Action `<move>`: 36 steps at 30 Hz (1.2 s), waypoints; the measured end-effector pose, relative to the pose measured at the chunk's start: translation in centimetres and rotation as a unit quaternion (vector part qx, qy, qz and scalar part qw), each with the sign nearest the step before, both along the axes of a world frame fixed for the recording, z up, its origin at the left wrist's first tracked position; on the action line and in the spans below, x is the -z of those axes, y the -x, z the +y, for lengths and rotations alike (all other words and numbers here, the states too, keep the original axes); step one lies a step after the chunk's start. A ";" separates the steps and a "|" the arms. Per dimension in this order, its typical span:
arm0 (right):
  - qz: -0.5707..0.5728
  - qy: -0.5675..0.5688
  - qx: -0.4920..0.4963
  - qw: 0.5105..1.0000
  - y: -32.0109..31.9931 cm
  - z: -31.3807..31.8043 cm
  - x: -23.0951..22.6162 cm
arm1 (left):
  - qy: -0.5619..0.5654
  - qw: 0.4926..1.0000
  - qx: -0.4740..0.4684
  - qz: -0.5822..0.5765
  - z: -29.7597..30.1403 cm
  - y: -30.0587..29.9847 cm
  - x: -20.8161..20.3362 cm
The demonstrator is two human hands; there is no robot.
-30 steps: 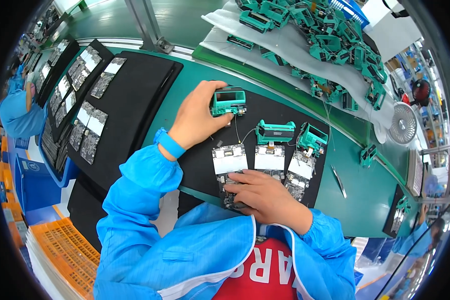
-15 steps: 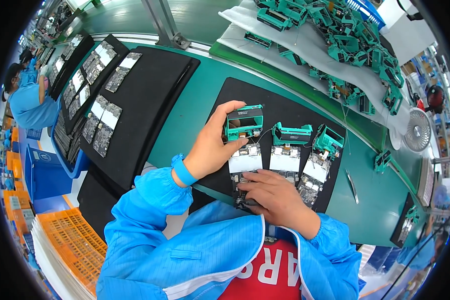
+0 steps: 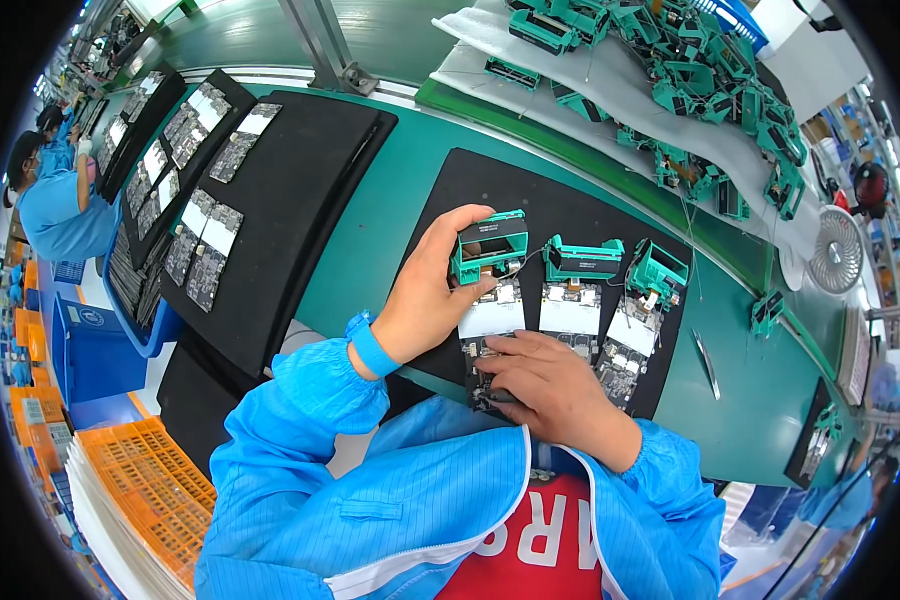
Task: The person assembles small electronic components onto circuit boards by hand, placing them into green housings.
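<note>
Workshop bg, green counter (image 3: pixel 355 228) across mid-frame, black mat (image 3: pixel 470 180) on it at ctr. L hand (image 3: pixel 425 305), ctr: grip wrapped round green holder (image 3: pixel 492 245), thumb at its lower edge, fingers at upper L side. Holder sits tilted at top end of leftmost circuit board (image 3: pixel 490 320), which lies on mat, lower ctr. R hand (image 3: pixel 552 385), lower ctr, rests over same board, fingers loosely spread, not clenched; can't tell if thumb pinches anything. Step in hand looks like lining up holder w/ board's top end, prob. for a connector join; can't tell if mated. Next move prob. calls for steady L hand, board held flat by R hand, light careful press. Middle board (image 3: pixel 570 312) & right board (image 3: pixel 630 335) each have a similar holder at top end. Tweezers (image 3: pixel 707 365) on counter, R of mat, untouched.
</note>
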State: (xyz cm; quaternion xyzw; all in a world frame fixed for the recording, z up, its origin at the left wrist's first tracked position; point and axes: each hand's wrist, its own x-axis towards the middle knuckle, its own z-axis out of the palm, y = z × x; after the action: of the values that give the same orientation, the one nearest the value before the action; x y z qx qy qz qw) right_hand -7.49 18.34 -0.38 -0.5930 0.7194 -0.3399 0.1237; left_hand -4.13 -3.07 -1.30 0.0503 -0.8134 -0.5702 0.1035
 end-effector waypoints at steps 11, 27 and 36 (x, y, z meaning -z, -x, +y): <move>-0.002 0.002 0.003 1.000 0.0 -0.2 -0.1 | 0.104 0.992 0.019 0.066 0.2 0.0 0.3; 0.216 0.000 0.080 0.973 4.7 -4.3 -2.2 | 0.056 0.996 0.060 0.035 -1.1 0.0 -0.1; 0.259 -0.059 0.089 0.960 4.3 -5.1 -1.6 | 0.059 0.993 0.054 0.090 -1.2 0.4 0.5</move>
State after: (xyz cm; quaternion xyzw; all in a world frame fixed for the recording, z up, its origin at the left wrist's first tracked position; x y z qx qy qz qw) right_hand -11.78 13.28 1.25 -0.5857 0.7957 -0.1411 -0.0631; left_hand -4.51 -4.31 -1.78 -0.0513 -0.8346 -0.5281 0.1479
